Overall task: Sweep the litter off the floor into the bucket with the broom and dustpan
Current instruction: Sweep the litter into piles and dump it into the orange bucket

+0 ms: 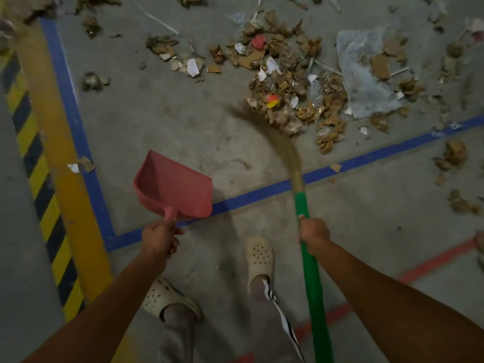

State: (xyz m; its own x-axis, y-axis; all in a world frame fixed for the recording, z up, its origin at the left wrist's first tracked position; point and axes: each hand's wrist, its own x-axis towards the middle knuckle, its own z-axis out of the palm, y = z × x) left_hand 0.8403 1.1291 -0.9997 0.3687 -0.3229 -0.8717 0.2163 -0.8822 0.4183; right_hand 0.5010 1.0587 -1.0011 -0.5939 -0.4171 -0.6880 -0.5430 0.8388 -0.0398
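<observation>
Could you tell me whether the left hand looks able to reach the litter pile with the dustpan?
Probably yes: the left hand holds the dustpan, and only bare floor and the broom bristles lie between it and the litter pile.

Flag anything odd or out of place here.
Only the litter: torn cardboard, paper scraps and a plastic sheet strewn across the floor, on both sides of the blue line. The dustpan is empty.
</observation>
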